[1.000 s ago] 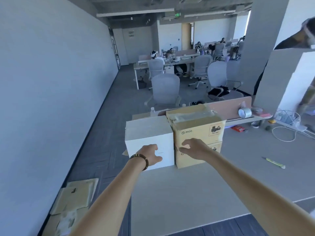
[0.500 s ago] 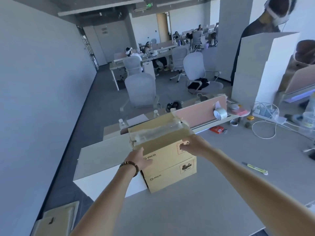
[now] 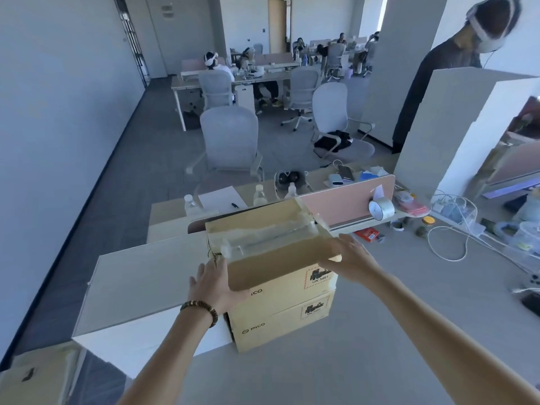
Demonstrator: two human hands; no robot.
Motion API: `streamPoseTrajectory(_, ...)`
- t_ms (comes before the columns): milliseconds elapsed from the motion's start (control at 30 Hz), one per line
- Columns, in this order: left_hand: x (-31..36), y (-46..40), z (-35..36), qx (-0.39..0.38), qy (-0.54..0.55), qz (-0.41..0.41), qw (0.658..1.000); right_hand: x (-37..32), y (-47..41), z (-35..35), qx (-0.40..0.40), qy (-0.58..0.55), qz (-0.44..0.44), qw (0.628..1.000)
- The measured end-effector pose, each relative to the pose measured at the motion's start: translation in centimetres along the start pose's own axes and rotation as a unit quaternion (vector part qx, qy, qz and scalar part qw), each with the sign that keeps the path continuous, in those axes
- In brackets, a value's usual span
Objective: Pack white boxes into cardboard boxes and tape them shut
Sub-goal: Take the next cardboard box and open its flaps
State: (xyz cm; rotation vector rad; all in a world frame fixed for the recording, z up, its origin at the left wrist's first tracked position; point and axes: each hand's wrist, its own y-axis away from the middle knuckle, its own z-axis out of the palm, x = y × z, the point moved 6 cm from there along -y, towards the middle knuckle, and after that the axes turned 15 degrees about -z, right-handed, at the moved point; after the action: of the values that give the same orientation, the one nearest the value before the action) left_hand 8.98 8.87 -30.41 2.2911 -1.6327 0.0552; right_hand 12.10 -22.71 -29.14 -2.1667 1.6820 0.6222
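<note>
Two brown PICO cardboard boxes are stacked at the table's far left. The top cardboard box [image 3: 271, 244] has clear tape along its lid and sits slightly askew on the lower cardboard box [image 3: 280, 325]. My left hand [image 3: 214, 283] presses flat on its left side, thumb across the front face. On the box's upper right edge rests my right hand [image 3: 347, 255], fingers extended. A large white box [image 3: 146, 287] lies against the stack's left side.
A tape roll [image 3: 380, 209] sits by the pink divider [image 3: 344, 203]. White cables [image 3: 450, 238] and small items litter the table's right. Tall stacked white boxes [image 3: 455, 127] stand at the right, a person [image 3: 432, 92] behind them. Flattened cardboard [image 3: 38, 375] lies on the floor, lower left.
Both hands moved from the fronts of the boxes to the two sides of the top cardboard box, which has turned a little. My view came closer and higher.
</note>
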Motion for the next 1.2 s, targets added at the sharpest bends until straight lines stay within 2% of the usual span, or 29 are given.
streamPoseTrajectory(267, -1.2, -1.0, 2.5, -0.005, 0.017, -0.067, 0.998, 3.9, -1.4, 1.5, -0.052, -0.020, 0.042, 0.998)
streamPoseTrajectory(433, -0.8, -1.4, 3.8, -0.016, 0.079, -0.095, 0.992, 5.8, -3.2, 2.2, -0.070, -0.075, 0.019, 0.995)
streamPoseTrajectory(567, -0.3, -1.1, 4.6, 0.002, 0.113, -0.135, 0.984, 6.6, -4.6, 2.8, -0.116, -0.131, -0.009, 0.985)
streamPoseTrajectory(667, 0.2, -0.6, 5.1, 0.014, 0.147, -0.172, 0.974, 7.5, -5.5, 3.6, -0.138, -0.168, -0.026, 0.976)
streamPoseTrajectory(767, 0.3, 0.2, 5.6, -0.009, 0.216, -0.227, 0.949, 8.1, -5.9, 4.1, -0.141, -0.177, -0.045, 0.973)
streamPoseTrajectory(867, 0.9, 1.1, 5.6, -0.024, 0.242, -0.258, 0.935, 8.6, -5.9, 4.5, -0.146, -0.196, -0.048, 0.969)
streamPoseTrajectory(1067, 2.2, 2.4, 4.9, -0.012, 0.273, -0.261, 0.926, 8.6, -5.6, 3.7, -0.140, -0.220, -0.050, 0.964)
streamPoseTrajectory(1200, 2.8, 3.3, 3.8, 0.016, 0.311, -0.231, 0.922, 8.5, -4.9, 2.7, -0.127, -0.228, -0.049, 0.964)
